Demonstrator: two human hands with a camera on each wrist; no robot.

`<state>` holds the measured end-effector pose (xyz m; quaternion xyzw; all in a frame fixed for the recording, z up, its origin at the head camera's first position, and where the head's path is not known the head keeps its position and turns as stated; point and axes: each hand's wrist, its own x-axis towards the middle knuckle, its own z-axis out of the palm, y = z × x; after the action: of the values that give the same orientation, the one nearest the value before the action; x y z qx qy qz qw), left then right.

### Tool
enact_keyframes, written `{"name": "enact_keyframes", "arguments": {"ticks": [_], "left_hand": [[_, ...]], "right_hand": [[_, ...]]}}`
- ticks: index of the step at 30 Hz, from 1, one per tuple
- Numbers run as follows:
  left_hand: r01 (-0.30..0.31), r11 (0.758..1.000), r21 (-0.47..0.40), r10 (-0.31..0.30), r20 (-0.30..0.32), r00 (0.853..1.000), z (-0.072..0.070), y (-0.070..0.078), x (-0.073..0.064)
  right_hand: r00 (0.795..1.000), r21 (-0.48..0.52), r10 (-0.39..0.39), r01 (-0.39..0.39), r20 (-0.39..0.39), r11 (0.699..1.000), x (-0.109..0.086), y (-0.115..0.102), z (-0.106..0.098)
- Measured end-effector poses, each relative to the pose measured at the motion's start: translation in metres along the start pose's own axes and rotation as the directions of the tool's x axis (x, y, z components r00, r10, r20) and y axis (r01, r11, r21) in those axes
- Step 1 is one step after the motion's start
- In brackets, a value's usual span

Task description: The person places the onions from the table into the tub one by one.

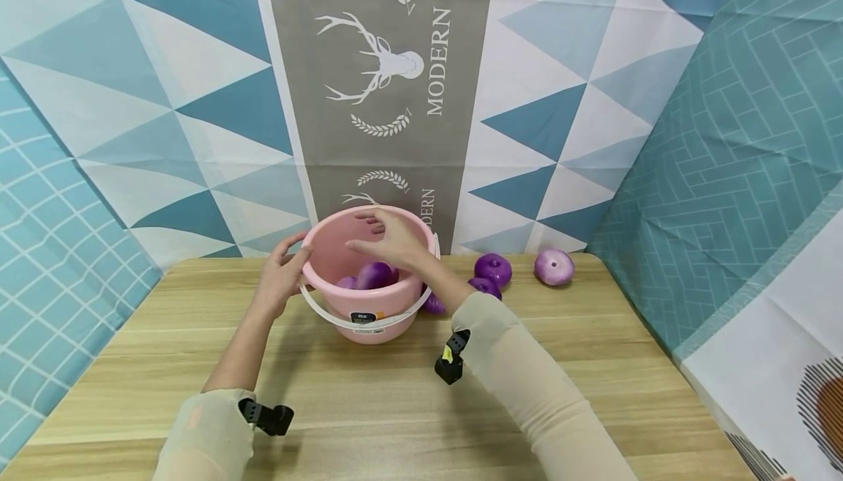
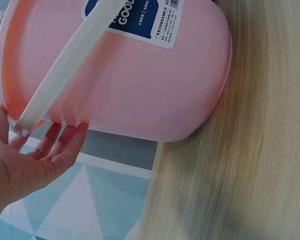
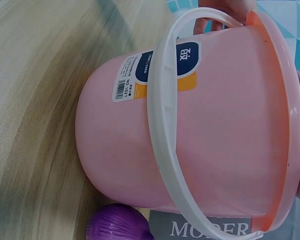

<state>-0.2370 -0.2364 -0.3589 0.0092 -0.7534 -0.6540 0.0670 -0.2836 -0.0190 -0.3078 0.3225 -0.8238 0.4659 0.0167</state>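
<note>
A pink bucket (image 1: 388, 312) with a white handle (image 1: 369, 326) stands upright near the back of the wooden table. My left hand (image 1: 279, 276) grips its left rim, with the fingers against the outer wall, as the left wrist view shows the hand (image 2: 32, 162) near the handle's pivot. Over the bucket's mouth hangs my right hand (image 1: 391, 241), fingers spread loosely and holding nothing. Inside the bucket lie purple onions (image 1: 375, 276), partly hidden by the front wall. In the right wrist view the bucket (image 3: 225, 135) covers most of my right hand.
Right of the bucket on the wooden table (image 1: 369, 408) sit several more onions: a dark purple onion (image 1: 492, 269), another beside it, one half hidden by the bucket, and a paler onion (image 1: 555, 267) farther right. A patterned cloth (image 1: 540, 100) hangs behind the table.
</note>
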Motion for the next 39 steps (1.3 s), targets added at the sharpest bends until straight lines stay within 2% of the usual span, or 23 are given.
{"name": "enact_keyframes", "arguments": {"ticks": [7,13,21,39], "left_hand": [[0.007,1.000,0.001,-0.007,-0.003,1.000,0.001,0.001,0.000],[0.011,1.000,0.006,-0.011,-0.005,1.000,0.000,0.001,-0.001],[0.005,1.000,0.016,-0.005,-0.003,1.000,0.000,0.000,-0.002],[0.015,1.000,0.022,-0.015,-0.007,1.000,0.000,0.000,-0.001]], "right_hand": [[1.000,0.023,0.009,-0.009,-0.023,1.000,-0.001,0.003,-0.003],[0.999,0.000,0.030,-0.030,-0.040,1.000,-0.003,0.003,-0.007],[0.994,-0.017,0.087,-0.088,-0.067,0.996,-0.006,0.001,-0.016],[0.987,-0.034,0.094,-0.099,-0.131,0.994,-0.013,0.003,-0.040]]}}
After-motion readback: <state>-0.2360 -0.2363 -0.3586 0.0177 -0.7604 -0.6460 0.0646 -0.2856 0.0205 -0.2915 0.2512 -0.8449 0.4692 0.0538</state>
